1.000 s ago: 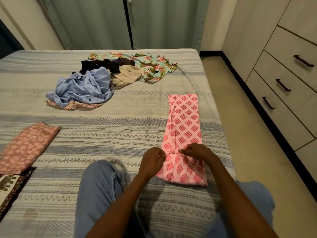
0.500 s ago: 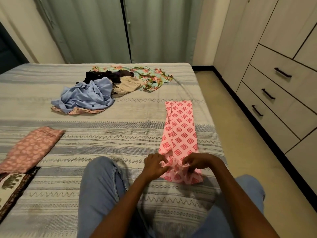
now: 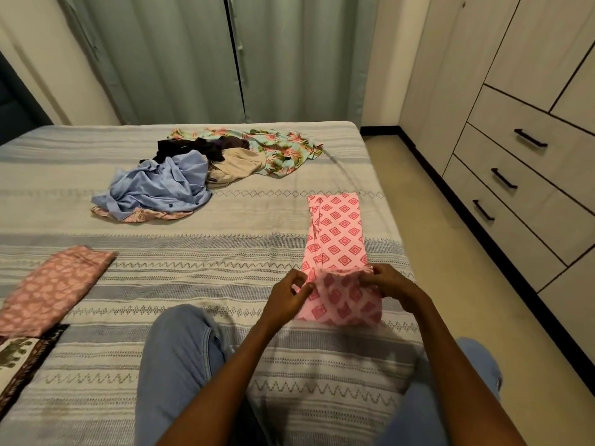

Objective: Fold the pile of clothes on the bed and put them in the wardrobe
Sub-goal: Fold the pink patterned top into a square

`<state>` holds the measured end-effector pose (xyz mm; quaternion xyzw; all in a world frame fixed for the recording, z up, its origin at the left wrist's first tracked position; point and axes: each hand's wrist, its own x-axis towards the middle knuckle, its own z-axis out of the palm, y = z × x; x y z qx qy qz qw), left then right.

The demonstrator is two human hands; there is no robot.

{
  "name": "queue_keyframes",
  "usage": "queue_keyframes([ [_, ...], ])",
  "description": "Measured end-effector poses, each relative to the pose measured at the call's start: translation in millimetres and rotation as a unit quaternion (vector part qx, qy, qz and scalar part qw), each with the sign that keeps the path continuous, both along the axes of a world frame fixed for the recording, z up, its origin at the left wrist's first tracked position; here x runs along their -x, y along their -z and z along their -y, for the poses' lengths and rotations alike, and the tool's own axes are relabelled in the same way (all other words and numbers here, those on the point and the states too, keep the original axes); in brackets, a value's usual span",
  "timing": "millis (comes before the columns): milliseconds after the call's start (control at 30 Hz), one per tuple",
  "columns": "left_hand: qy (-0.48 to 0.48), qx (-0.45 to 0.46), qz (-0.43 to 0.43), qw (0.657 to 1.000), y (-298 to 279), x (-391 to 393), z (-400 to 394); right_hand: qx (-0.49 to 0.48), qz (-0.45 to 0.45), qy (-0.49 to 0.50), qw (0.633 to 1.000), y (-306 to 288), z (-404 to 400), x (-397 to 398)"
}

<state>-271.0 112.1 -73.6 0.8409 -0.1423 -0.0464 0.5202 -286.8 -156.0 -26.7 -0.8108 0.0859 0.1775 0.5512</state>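
A pink garment with a red diamond print (image 3: 338, 239) lies as a long narrow strip on the right side of the bed (image 3: 225, 259). Its near end is lifted and turned over toward the far end. My left hand (image 3: 288, 296) pinches the left corner of that raised end, and my right hand (image 3: 391, 284) grips the right corner. The unfolded pile (image 3: 206, 172) sits further back: a blue shirt, dark pieces, a beige piece and a floral green one. A folded dusty-pink garment (image 3: 54, 288) rests at the left edge.
The wardrobe (image 3: 515, 130) with black drawer handles lines the right wall, across a strip of floor (image 3: 450, 252). An elephant-print cloth (image 3: 19, 358) lies at the near left. Green curtains (image 3: 225, 59) hang behind the bed. My knees in blue jeans rest on the near edge.
Both hands have lifted the near end of the pink diamond garment off the bed and begun folding it away from me. The camera has tilted up slightly.
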Motion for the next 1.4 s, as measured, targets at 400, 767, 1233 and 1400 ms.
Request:
queue_keyframes([
  [400, -0.041, -0.074, -0.04, 0.996, -21, -155, 60, 0.102, 0.154, 0.176, 0.967, 22, -1, -142],
  [767, -0.106, -0.175, -0.006, 0.979, 17, -336, 110, 0.232, 0.133, 0.2, 0.942, 66, 37, -322],
  [1233, -0.121, -0.255, 0.02, 0.959, 72, -393, 130, 0.383, 0.139, 0.176, 0.896, 112, 58, -371],
  [1400, -0.12, -0.242, 0.018, 0.963, 55, -365, 119, 0.343, 0.164, 0.19, 0.905, 115, 53, -341],
])
